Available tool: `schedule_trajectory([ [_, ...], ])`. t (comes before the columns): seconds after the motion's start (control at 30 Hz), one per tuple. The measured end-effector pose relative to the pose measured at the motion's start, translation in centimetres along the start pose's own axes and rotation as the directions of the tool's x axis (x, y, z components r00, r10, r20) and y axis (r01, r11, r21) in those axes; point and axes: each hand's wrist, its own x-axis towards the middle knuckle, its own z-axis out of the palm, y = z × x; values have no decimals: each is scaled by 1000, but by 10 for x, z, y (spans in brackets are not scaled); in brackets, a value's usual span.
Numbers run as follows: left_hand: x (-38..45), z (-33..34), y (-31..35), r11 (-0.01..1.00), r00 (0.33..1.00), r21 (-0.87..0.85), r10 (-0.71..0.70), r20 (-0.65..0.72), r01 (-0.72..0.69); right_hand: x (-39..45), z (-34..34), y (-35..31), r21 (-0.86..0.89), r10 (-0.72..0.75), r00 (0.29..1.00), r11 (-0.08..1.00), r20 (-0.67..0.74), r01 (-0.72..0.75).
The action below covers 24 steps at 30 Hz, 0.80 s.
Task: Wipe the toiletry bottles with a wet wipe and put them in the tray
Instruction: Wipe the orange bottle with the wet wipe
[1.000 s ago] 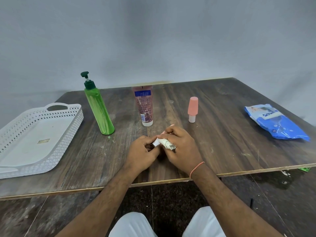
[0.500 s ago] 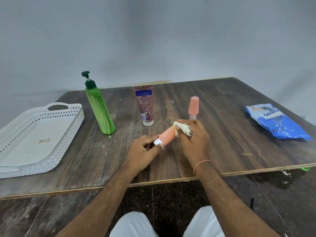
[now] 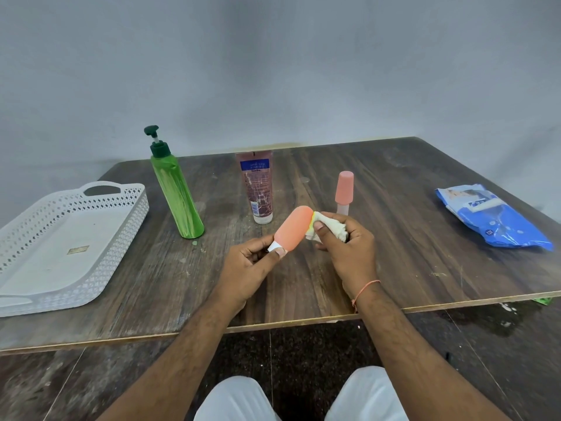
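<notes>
Spreading across the view, the dark wooden table [image 3: 409, 253] carries everything, its near edge running just under both wrists. The white lattice tray [image 3: 60, 238] sits at the left, overhanging the table's left edge, with bare wood between it and the green pump bottle [image 3: 177, 196]. The blue wipes packet [image 3: 491, 220] lies by the right edge, well apart from the hands. The brown tube [image 3: 258, 186] and a second peach bottle [image 3: 344, 191] stand upright behind the hands. The left hand [image 3: 246, 268] pinches the white cap end of the peach bottle [image 3: 293, 230], which is more exposed and raised than half a second ago. The right hand [image 3: 346, 247], curled around the wadded wet wipe [image 3: 329, 227], has slid to the bottle's far tip.
</notes>
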Motion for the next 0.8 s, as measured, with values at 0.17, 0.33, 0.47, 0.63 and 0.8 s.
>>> schedule_trajectory([
  [0.17,1,1,1,1000,1000,27,-5,8,5,1,1,5,-56,-27,995,998,93,33],
  [0.33,-1,4,5,998,1000,58,7,5,-8,0,2,7,-76,-37,985,996,167,50],
  [0.47,-1,6,6,999,1000,47,-20,1,20,0,3,9,-95,-33,975,994,219,55],
  [0.63,-3,8,11,998,999,27,-54,0,54,-2,4,10,-169,-42,969,982,242,85],
  [0.8,-2,10,11,996,997,34,-81,-7,81,-3,4,11,-193,-51,963,976,264,104],
])
